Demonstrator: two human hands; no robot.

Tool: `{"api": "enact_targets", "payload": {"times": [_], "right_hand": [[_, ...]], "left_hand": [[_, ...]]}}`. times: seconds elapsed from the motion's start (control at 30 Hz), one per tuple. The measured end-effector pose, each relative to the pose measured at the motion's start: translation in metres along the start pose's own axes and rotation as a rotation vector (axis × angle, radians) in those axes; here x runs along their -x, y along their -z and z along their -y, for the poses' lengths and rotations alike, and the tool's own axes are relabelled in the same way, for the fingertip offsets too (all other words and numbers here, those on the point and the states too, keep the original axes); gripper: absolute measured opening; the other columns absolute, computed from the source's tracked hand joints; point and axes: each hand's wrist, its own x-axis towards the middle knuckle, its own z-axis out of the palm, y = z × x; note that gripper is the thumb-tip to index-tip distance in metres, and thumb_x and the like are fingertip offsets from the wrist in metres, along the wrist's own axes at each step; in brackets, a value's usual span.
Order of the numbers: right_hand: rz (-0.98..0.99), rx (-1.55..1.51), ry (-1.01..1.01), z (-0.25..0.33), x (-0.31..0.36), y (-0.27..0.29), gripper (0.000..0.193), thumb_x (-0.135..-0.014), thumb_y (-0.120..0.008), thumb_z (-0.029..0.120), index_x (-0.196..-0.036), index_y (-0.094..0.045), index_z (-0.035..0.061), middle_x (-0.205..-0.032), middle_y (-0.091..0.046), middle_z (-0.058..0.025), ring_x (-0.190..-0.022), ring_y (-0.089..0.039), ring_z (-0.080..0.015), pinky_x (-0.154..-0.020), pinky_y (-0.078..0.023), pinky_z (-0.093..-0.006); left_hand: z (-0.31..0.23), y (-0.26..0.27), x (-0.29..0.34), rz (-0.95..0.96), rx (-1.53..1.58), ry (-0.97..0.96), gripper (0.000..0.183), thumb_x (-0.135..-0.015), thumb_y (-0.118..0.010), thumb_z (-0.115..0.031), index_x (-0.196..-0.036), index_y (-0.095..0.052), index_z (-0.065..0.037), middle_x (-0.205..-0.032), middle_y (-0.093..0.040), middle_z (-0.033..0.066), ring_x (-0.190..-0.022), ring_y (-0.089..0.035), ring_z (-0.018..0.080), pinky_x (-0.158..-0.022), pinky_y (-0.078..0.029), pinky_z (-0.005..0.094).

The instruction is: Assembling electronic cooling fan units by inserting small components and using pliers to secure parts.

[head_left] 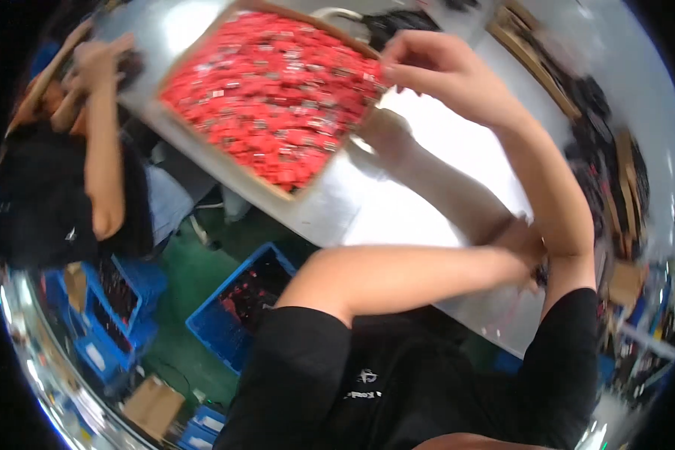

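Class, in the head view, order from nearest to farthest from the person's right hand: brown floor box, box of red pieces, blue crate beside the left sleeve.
1. Box of red pieces: on the table, beside the right hand.
2. Blue crate: floor, lower left.
3. Brown floor box: farther lower left.

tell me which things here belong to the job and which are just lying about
Seemingly the job:
- red pieces
- box
- right hand, by the box's corner
- left hand, blurred
- table

Probably just lying about:
- carton, lower left
- black bundle, beyond the box
- blue crate, though reddish bits lie inside
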Motion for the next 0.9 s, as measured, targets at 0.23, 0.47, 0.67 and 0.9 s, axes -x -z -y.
{"api": "enact_targets", "payload": {"times": [0.23,0.47,0.67,0.9], "right_hand": [[-0.517,0.342,-0.507,-0.043,0.300,0.095,0.017,-0.101,-0.068,0.022,-0.099,-0.066,0.0047,-0.086,-0.061,0.0048,-0.080,-0.053,-0.0034,-0.071,-0.045,-0.0222],[-0.724,0.243,-0.715,-0.070,0.427,0.037,0.023,-0.097,-0.073,0.025,-0.092,-0.067,0.0032,-0.077,-0.065,0.0021,-0.070,-0.055,-0.0056,-0.062,-0.044,-0.0254],[-0.811,0.357,-0.534,-0.079,0.440,0.033,0.019,-0.095,-0.073,0.021,-0.096,-0.067,0.0023,-0.078,-0.065,-0.0054,-0.070,-0.057,-0.0099,-0.063,-0.045,-0.0264],[-0.525,0.564,-0.141,-0.096,0.438,0.046,0.024,-0.089,-0.073,0.002,-0.112,-0.072,0.0068,-0.116,-0.065,-0.0056,-0.112,-0.062,-0.0243,-0.095,-0.050,-0.0374]], "left_hand": [[0.001,0.004,0.002,-0.161,-0.132,-0.067,0.065,-0.077,-0.080,-0.058,-0.117,-0.068,-0.008,-0.109,-0.064,0.0138,-0.104,-0.061,0.0330,-0.091,-0.047,0.0448],[-0.002,-0.004,0.002,-0.126,-0.170,-0.092,0.071,-0.072,-0.084,-0.056,-0.124,-0.066,-0.011,-0.104,-0.063,0.0083,-0.097,-0.059,0.0279,-0.084,-0.046,0.0423],[-0.009,-0.001,0.001,-0.054,-0.183,-0.092,0.073,-0.070,-0.086,-0.052,-0.127,-0.066,-0.012,-0.104,-0.061,0.0074,-0.094,-0.057,0.0274,-0.084,-0.044,0.0408],[-0.008,-0.002,-0.001,-0.048,-0.201,-0.094,0.075,-0.070,-0.087,-0.052,-0.130,-0.065,-0.012,-0.105,-0.060,0.0075,-0.097,-0.055,0.0281,-0.087,-0.043,0.0416]]}}
